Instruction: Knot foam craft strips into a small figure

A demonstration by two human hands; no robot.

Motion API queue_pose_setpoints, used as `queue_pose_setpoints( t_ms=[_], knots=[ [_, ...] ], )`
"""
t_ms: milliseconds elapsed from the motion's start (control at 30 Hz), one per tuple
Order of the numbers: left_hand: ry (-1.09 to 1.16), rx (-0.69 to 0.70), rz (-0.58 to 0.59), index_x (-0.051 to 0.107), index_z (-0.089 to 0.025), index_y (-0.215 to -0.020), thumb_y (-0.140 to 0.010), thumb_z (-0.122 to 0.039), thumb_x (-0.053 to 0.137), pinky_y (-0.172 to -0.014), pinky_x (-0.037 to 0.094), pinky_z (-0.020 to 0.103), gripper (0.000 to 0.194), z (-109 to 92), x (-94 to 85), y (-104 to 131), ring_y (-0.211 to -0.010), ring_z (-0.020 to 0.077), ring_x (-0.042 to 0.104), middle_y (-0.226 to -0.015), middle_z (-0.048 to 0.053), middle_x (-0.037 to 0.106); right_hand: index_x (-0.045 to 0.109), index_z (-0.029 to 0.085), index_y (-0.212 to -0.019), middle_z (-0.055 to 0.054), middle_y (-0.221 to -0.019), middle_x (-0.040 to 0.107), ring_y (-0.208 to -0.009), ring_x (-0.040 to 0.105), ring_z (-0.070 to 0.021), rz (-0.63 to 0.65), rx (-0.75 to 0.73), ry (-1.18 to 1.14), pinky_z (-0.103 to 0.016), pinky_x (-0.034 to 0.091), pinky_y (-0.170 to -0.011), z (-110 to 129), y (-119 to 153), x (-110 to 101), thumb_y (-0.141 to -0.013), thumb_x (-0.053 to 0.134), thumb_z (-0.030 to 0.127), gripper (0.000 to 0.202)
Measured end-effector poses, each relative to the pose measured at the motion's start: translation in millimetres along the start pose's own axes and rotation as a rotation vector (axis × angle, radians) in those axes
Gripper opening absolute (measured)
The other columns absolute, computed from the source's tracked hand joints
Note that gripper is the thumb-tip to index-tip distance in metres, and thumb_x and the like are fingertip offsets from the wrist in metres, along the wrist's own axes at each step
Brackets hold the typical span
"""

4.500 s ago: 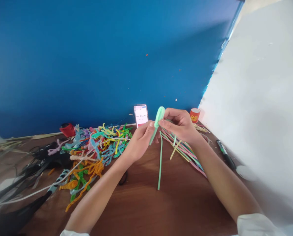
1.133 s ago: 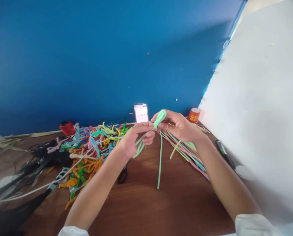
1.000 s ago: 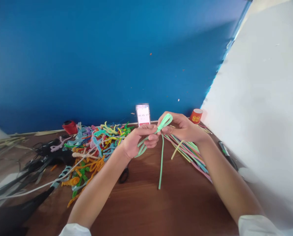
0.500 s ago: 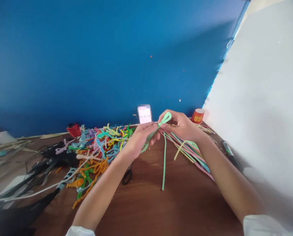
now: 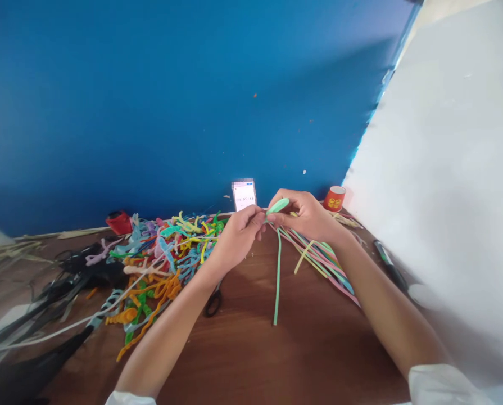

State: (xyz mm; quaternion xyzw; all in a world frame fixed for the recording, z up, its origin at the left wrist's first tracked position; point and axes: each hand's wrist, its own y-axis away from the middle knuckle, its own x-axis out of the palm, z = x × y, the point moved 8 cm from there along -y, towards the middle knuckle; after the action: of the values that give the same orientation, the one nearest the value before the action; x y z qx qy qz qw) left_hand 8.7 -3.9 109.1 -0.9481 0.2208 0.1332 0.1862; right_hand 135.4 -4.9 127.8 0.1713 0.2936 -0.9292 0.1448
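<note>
A mint-green strip (image 5: pixel 279 206) is folded into a narrow loop that stands up between my hands, above the table (image 5: pixel 243 354). My left hand (image 5: pixel 240 235) pinches its lower part, fingers closed. Thumb and fingers of my right hand (image 5: pixel 308 216) are closed on the loop from the right. A long straight green strip (image 5: pixel 277 281) runs down from below the hands; whether it belongs to the loop I cannot tell. Beneath the right hand and forearm lies a bundle of pastel strips (image 5: pixel 318 261) in pink, yellow, green and blue.
On the left lies a heap of colourful fuzzy pipe cleaners (image 5: pixel 179 247). Black-handled scissors (image 5: pixel 213 304) lie by my left forearm. A phone (image 5: pixel 244 197) with a timer leans against the blue wall (image 5: pixel 171 112). A red paper cup (image 5: pixel 334 198) and a marker (image 5: pixel 388 261) are at right.
The green loop has turned and now looks narrower, its opening no longer showing. Both hands stay pinched on it. The whole view has shifted slightly.
</note>
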Motion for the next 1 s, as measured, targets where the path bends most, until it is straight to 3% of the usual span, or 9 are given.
queue_pose_setpoints(
  t_ms=[233,333,433,633,700,833,1000],
  knots=[
    [0.228,-0.136,0.115,0.049,-0.018,-0.072,-0.089,-0.040,0.054,-0.051,0.029,0.023,0.028,13,11.5,1,-0.052,0.0086,0.041,-0.061,-0.004,0.042,0.067,0.020,-0.111,-0.004,-0.094,0.073,-0.072,0.063,-0.0150,0.219,-0.089,0.129,-0.026,0.043,-0.064,8,6,6,-0.089,0.068,0.039,0.029],
    [0.314,-0.200,0.148,0.050,-0.018,-0.074,-0.086,-0.039,0.056,-0.047,0.025,0.023,0.025,19,16.0,1,-0.048,0.0071,0.038,-0.063,-0.004,0.039,0.069,0.021,-0.108,-0.004,-0.096,0.074,-0.072,0.063,-0.0154,0.212,-0.146,0.257,-0.027,0.043,-0.066,14,8,5,-0.092,0.065,0.038,0.024],
    [0.319,-0.241,0.159,0.048,-0.017,-0.073,-0.086,-0.039,0.057,-0.046,0.022,0.022,0.027,23,17.0,2,-0.047,0.0060,0.034,-0.063,-0.004,0.038,0.069,0.022,-0.105,-0.005,-0.101,0.075,-0.086,0.067,-0.0191,0.194,-0.230,0.385,-0.029,0.045,-0.076,24,10,7,-0.094,0.061,0.032,0.017],
    [0.268,-0.218,0.114,0.046,-0.019,-0.073,-0.091,-0.043,0.054,-0.045,0.017,0.022,0.031,17,12.3,2,-0.047,0.0062,0.024,-0.060,-0.005,0.034,0.067,0.020,-0.108,-0.008,-0.109,0.071,-0.089,0.065,-0.0191,0.163,-0.265,0.547,-0.029,0.044,-0.076,30,10,12,-0.098,0.050,0.021,0.019],
    [0.175,-0.148,0.105,0.044,-0.019,-0.073,-0.095,-0.045,0.048,-0.047,0.022,0.023,0.034,10,10.6,3,-0.049,0.0075,0.028,-0.060,-0.005,0.035,0.065,0.020,-0.109,-0.008,-0.110,0.070,-0.087,0.064,-0.0181,0.146,-0.246,0.576,-0.029,0.044,-0.076,28,9,10,-0.098,0.048,0.017,0.021],
    [-0.212,0.019,0.085,0.048,-0.020,-0.080,-0.101,-0.046,0.036,-0.058,0.034,0.026,0.036,-6,10.1,5,-0.060,0.0120,0.046,-0.069,-0.001,0.051,0.064,0.022,-0.109,-0.005,-0.107,0.068,-0.085,0.062,-0.0170,0.087,-0.224,0.637,-0.028,0.044,-0.077,21,9,2,-0.097,0.048,0.014,0.021],
    [-0.645,0.010,-0.013,0.049,-0.021,-0.096,-0.100,-0.038,0.040,-0.061,0.029,0.029,0.019,-8,8.5,4,-0.070,0.0181,0.053,-0.081,0.002,0.060,0.063,0.020,-0.105,-0.008,-0.108,0.062,-0.099,0.060,-0.0199,0.072,-0.281,0.671,-0.029,0.044,-0.082,22,8,3,-0.097,0.050,0.016,0.015]
  ],
)
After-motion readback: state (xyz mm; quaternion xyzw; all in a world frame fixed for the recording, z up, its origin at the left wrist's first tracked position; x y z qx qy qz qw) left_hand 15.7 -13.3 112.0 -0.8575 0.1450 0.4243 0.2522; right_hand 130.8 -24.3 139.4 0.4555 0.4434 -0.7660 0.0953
